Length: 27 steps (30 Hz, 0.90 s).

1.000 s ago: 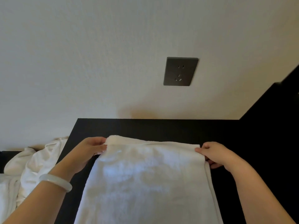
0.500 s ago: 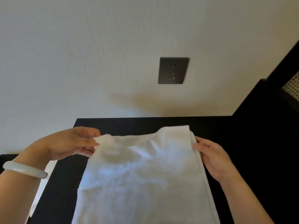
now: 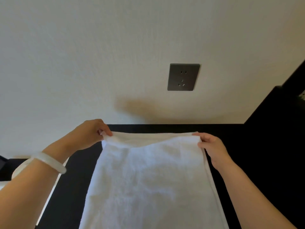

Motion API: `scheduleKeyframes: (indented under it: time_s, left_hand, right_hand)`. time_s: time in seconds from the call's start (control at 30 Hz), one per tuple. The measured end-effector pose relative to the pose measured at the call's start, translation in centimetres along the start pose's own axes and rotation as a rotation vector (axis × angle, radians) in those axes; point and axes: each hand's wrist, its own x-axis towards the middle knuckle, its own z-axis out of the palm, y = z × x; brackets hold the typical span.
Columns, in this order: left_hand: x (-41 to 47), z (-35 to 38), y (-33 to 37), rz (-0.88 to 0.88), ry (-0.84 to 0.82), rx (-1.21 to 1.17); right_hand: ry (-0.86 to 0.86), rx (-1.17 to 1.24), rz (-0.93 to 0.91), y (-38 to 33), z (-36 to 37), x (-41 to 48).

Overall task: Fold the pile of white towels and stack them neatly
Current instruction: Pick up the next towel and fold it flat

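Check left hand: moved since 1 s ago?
Yes. The left hand went up and away. It sat below the back edge of the table before; now its knuckles top that edge, fingers pinching the towel.

A plain cream-white wall (image 3: 82,55) fills the upper view, a dark grey square socket plate (image 3: 183,77) set in it, a soft shadow (image 3: 137,109) below. A matt black worktop (image 3: 244,146) meets the wall; a taller black cabinet side (image 3: 280,106) stands at right.
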Motion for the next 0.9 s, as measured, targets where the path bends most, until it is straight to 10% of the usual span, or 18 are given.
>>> scheduleKeyframes:
  time_s: [0.27, 0.47, 0.9]
  left_hand:
    - [2.5, 3.9, -3.2, -0.075, -0.251, 0.118]
    - [3.2, 2.2, -4.1, -0.169, -0.298, -0.121]
    - [4.9, 5.9, -3.8, -0.257, -0.007, -0.009]
  right_hand:
    - [0.182, -0.627, -0.124, 2.2, 1.0, 2.2]
    - [0.142, -0.241, -0.070, 1.3, 0.2, 3.2]
    - [0.243, -0.592, -0.114, 2.1, 1.8, 4.1]
